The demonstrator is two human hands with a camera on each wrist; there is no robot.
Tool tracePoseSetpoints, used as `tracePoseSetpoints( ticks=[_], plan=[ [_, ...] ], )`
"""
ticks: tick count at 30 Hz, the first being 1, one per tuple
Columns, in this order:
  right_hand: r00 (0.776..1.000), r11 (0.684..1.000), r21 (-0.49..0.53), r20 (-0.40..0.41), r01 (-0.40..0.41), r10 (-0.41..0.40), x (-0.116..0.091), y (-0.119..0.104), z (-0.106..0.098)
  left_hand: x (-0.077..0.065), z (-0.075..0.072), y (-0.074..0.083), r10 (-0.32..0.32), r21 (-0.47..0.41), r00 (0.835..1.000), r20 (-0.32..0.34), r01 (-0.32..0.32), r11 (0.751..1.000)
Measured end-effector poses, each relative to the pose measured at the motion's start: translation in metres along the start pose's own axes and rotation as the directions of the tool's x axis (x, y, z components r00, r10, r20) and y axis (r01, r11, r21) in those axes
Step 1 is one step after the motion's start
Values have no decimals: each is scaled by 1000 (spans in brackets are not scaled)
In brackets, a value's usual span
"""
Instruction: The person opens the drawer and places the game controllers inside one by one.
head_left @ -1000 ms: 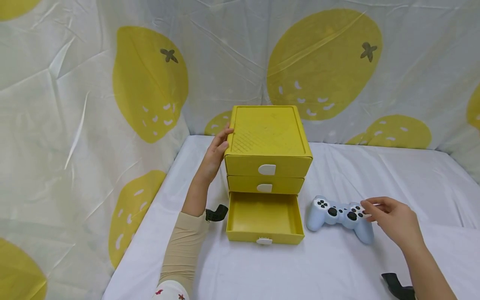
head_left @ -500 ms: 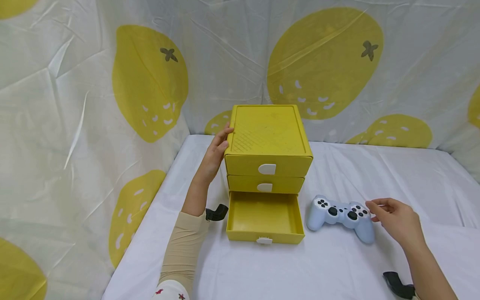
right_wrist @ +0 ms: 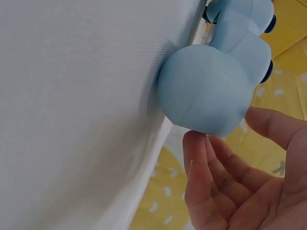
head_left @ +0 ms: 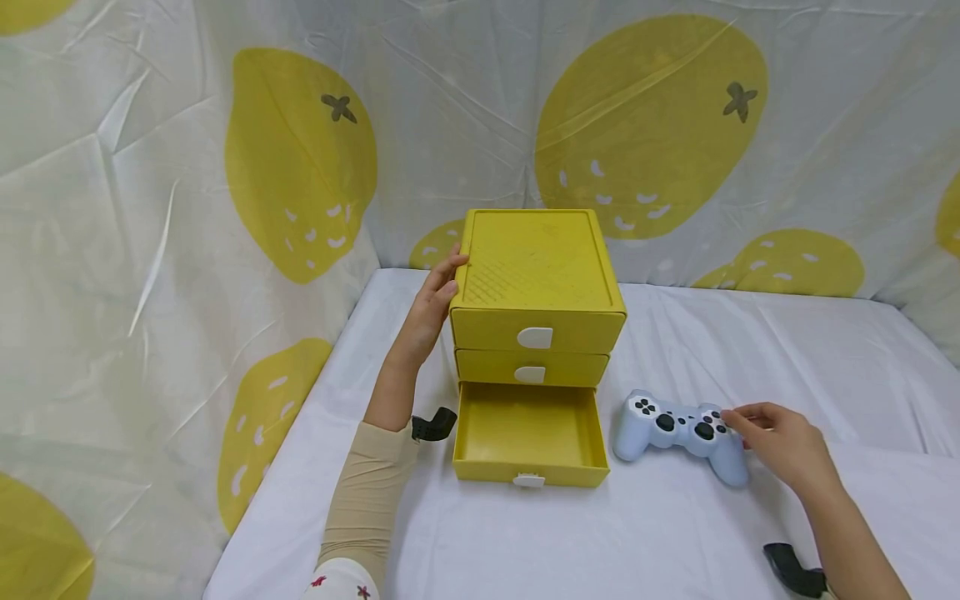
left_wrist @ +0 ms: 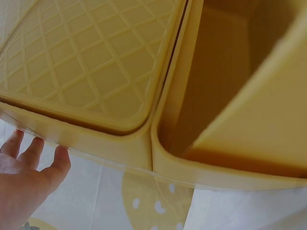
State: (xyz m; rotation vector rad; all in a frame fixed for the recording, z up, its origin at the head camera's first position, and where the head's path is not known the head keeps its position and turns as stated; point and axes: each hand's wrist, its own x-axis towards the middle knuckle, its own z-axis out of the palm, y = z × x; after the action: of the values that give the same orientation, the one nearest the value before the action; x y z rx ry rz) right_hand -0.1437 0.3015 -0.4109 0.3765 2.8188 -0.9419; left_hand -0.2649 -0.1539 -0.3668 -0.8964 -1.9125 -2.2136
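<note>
A small yellow drawer unit stands in the middle, its bottom drawer pulled out with nothing inside. My left hand rests against the unit's left side, fingers extended along it; the left wrist view shows the fingertips at the side wall. To the right of the drawer lies a light blue game controller with black buttons and sticks. My right hand pinches the controller's right end. Its thumb is on the button face, while the other fingers meet the rounded end in the right wrist view.
A white cloth covers the table. Behind and to the left hangs a pale curtain printed with big yellow lemons. Black wrist mounts project from both forearms. The two upper drawers with white tabs are closed.
My right hand drew back slightly from the controller, then moved left again so its thumb overlaps the buttons. The left hand, drawer unit and controller stay where they were.
</note>
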Motion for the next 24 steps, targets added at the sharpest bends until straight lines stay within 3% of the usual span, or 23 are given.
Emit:
tracePoseSetpoints(
  ticks=[14,24],
  plan=[
    [981,998,-48,193,45,-35,7,0,2,1,-1,-2,-15,6,1000,-12,15,1000],
    [969,998,-32,241,60,-50,10,1,6,-1,1,1,-25,18,1000,-15,26,1000]
  ],
)
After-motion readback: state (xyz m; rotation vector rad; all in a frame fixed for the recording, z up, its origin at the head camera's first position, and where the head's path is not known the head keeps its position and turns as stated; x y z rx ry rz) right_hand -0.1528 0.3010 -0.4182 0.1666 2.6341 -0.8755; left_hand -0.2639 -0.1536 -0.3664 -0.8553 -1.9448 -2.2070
